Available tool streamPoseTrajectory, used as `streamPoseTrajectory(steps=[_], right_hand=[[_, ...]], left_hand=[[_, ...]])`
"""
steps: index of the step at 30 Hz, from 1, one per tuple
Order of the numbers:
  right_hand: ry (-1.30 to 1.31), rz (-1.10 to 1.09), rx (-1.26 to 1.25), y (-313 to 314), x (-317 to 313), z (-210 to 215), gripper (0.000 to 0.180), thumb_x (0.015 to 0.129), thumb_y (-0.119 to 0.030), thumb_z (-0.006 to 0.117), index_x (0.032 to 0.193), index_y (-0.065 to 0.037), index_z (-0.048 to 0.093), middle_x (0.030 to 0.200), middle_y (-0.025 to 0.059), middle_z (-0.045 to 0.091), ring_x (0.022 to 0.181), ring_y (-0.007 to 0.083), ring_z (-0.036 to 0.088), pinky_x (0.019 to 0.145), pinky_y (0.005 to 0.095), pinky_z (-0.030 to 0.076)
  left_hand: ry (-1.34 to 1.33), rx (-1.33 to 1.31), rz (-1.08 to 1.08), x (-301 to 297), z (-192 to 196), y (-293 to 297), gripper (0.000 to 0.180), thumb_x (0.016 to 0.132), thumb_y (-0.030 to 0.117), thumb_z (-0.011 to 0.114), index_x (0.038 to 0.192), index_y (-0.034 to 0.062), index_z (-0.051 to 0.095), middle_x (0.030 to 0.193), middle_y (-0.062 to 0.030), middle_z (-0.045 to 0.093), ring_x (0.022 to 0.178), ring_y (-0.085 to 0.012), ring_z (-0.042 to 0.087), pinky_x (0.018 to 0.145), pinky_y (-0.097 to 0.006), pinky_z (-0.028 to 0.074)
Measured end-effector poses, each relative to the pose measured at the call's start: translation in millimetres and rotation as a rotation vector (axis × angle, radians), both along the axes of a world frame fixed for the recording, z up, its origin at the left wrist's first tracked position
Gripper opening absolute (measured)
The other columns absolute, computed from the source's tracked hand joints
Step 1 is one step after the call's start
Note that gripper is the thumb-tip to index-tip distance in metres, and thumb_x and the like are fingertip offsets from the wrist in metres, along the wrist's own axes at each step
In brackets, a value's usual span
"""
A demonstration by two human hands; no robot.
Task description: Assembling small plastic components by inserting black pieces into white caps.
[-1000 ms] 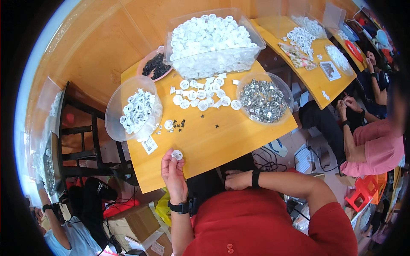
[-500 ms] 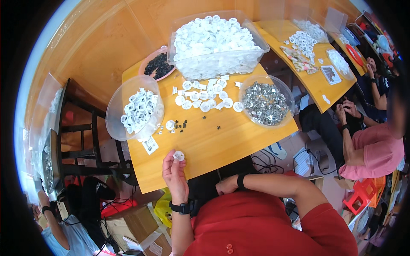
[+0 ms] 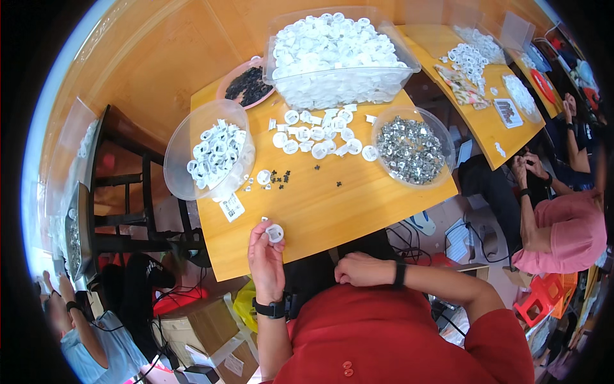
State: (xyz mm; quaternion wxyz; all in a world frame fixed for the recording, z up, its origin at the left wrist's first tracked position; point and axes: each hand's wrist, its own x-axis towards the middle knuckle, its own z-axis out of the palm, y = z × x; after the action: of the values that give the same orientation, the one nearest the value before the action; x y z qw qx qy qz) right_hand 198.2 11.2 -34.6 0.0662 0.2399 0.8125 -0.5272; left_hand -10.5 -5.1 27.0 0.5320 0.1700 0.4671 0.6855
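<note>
Between thumb and fingers, my left hand pinches a white round plastic piece above the table's near edge. My right hand is curled closed in front of my red shirt, off the table edge; whatever it may hold is hidden. On the table lie small black cross-shaped parts with a few tiny pale bits. Farther back, loose white round pieces with tabs are spread out. A clear round tub of white pieces stands at left, another clear tub of small metal parts at right.
A large clear bin heaped with white pieces stands at the back, beside a pink plate of black parts. A white printed label lies by the left tub. Co-workers sit at both sides; a second table is at right.
My right hand has lifted slightly and shifted right. The white piece in my left hand has turned a little in the fingers. The whole view has shifted slightly.
</note>
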Motion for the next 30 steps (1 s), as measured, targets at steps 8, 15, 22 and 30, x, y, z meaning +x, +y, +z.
streamPoseTrajectory(steps=[8, 15, 22, 30], right_hand=[[0.631, -0.64, 0.139, 31.7, 14.2, 105.2, 0.023, 0.08, -0.004, 0.064, 0.103, -0.005, 0.064, 0.087, 0.007, 0.065, 0.082, 0.0241, 0.061, 0.074, 0.0329, 0.048], [0.698, -0.777, 0.505, 42.9, 14.2, 103.2, 0.032, 0.078, -0.003, 0.065, 0.109, -0.007, 0.061, 0.086, 0.0063, 0.064, 0.081, 0.025, 0.06, 0.074, 0.036, 0.046], [0.67, -0.861, 0.484, 52.4, 13.9, 97.0, 0.037, 0.079, -0.003, 0.064, 0.115, -0.007, 0.057, 0.09, 0.0076, 0.065, 0.082, 0.0253, 0.061, 0.073, 0.0361, 0.046], [0.691, -0.934, 0.165, 65.9, 17.1, 116.5, 0.032, 0.079, -0.003, 0.063, 0.111, -0.004, 0.056, 0.083, 0.01, 0.066, 0.078, 0.0259, 0.064, 0.072, 0.0358, 0.048]], left_hand=[[0.217, -0.107, -0.369, 39.0, 27.9, -5.4, 0.02, 0.097, 0.022, 0.05, 0.092, 0.0065, 0.06, 0.067, 0.0046, 0.048, 0.058, -0.0033, 0.041, 0.052, -0.018, 0.03], [0.442, -0.095, -0.332, 69.0, 51.9, -0.1, 0.012, 0.094, 0.012, 0.057, 0.101, 0.0041, 0.061, 0.072, 0.0053, 0.05, 0.062, -0.0015, 0.04, 0.055, -0.017, 0.032], [0.888, 0.051, -0.191, 85.2, 35.2, 13.3, 0.012, 0.09, 0.006, 0.059, 0.101, 0.0023, 0.059, 0.079, 0.003, 0.056, 0.065, -0.0026, 0.045, 0.057, -0.016, 0.036], [0.352, 0.005, -0.16, 91.8, 43.3, 28.5, 0.006, 0.091, 0.008, 0.059, 0.095, 0.0039, 0.058, 0.073, 0.0025, 0.051, 0.061, -0.0037, 0.043, 0.052, -0.018, 0.033]])
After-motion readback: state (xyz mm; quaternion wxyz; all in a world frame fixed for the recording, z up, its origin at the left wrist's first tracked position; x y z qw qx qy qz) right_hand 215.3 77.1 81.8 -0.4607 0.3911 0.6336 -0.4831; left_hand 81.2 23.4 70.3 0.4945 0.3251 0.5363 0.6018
